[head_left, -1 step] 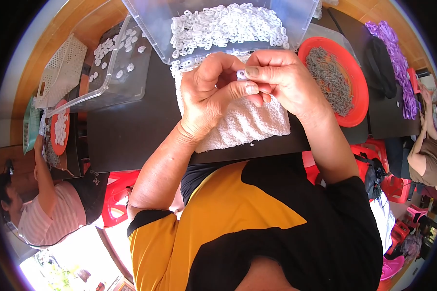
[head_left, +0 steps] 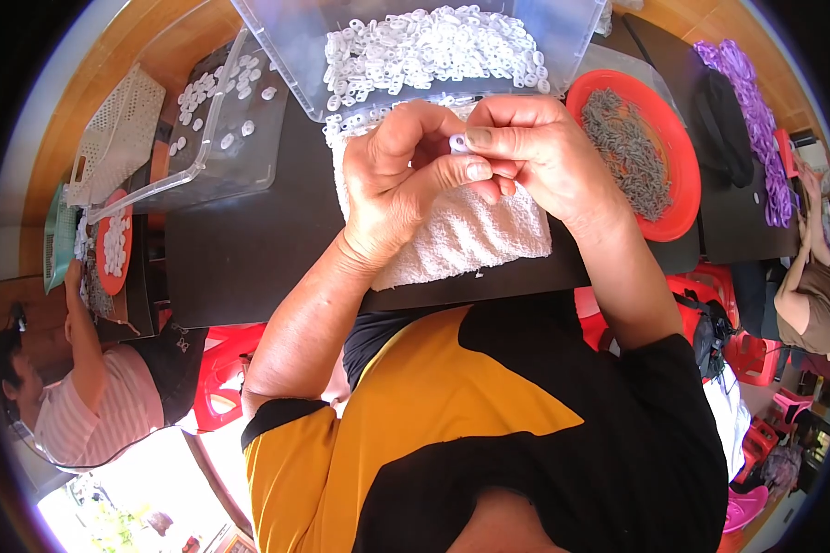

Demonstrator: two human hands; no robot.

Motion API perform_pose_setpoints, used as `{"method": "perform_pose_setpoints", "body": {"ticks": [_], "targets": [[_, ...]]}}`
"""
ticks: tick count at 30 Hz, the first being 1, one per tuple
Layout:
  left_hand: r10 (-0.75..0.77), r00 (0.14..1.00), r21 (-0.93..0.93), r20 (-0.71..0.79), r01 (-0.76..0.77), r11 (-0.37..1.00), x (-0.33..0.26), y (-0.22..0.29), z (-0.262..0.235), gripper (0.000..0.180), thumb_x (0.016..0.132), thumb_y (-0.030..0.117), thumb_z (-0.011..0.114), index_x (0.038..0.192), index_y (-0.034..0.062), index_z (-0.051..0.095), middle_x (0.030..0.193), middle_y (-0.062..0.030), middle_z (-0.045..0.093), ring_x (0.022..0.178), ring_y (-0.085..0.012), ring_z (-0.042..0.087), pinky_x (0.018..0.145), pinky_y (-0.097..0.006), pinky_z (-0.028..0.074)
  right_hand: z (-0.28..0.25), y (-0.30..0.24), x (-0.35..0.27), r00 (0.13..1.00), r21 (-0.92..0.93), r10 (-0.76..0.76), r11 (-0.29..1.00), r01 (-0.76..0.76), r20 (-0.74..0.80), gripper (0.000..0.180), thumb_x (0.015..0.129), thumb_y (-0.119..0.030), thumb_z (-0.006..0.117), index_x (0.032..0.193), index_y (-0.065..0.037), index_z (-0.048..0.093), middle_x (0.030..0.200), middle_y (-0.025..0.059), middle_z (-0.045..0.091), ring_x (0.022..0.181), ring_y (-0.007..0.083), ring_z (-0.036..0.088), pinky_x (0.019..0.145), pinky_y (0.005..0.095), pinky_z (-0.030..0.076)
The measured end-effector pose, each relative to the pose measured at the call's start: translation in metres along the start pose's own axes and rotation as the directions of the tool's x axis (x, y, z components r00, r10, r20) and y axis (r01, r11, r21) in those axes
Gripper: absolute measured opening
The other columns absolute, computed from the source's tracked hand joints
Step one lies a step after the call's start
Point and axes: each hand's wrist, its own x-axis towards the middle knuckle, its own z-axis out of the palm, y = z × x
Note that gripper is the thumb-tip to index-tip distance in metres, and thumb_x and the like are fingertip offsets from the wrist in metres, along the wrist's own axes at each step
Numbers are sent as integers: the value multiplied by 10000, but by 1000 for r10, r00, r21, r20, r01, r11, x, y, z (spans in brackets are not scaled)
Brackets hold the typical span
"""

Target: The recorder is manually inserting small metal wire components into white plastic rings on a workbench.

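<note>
Above a white towel (head_left: 466,244), both my hands meet around one small white plastic piece with a hole (head_left: 458,144). My left hand (head_left: 387,180) pinches its near side, thumb and curled forefinger closed around it. From the other side my right hand (head_left: 558,152) presses thumb and fingers onto the same piece. Whether a second small part sits between the fingertips is hidden. Just beyond my hands, a clear plastic bin (head_left: 290,69) lies with its open side facing me. Many like white pieces (head_left: 433,51) are heaped in it, and some spill onto the towel.
Right of my hands, a red basin (head_left: 682,198) holds many thin grey screw-like parts (head_left: 622,147). A second clear bin (head_left: 258,170) with scattered white pieces stands left on the dark table (head_left: 249,249). Purple strips (head_left: 747,120) lie far right. Another person (head_left: 101,396) works at the left.
</note>
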Motion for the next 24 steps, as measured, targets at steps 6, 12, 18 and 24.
{"method": "perform_pose_setpoints", "body": {"ticks": [6,12,18,24], "targets": [[-29,1000,-52,-5,28,998,-1,-5,-1,198,831,-20,704,981,-26,574,835,-102,673,732,-182,706,670,-260,574,-5,6,3,997,131,43,990,-51,62,172,912,-143,621,853,17,641,651,45,596,527,123,580,453,198,380],[-31,1000,-18,5,31,999,-2,-9,-2,227,826,19,727,985,-14,569,813,-82,672,719,-163,704,643,-237,553,-6,10,5,995,212,35,976,-53,89,158,919,-123,609,860,21,640,674,63,615,521,140,596,443,196,400],[7,999,7,-53,-6,1000,1,-14,0,244,814,-6,730,999,-5,570,797,-63,657,718,-144,691,651,-233,546,-1,9,5,999,96,-25,995,27,-25,192,914,-161,612,808,-3,635,676,53,610,533,127,583,469,198,392],[-46,998,-60,-48,43,997,-3,-9,3,256,792,-19,744,987,-11,577,791,-74,665,720,-154,695,659,-243,554,-3,7,3,1000,14,-18,1000,18,3,204,911,-179,617,799,-9,630,670,42,604,537,115,576,476,199,386]]}}
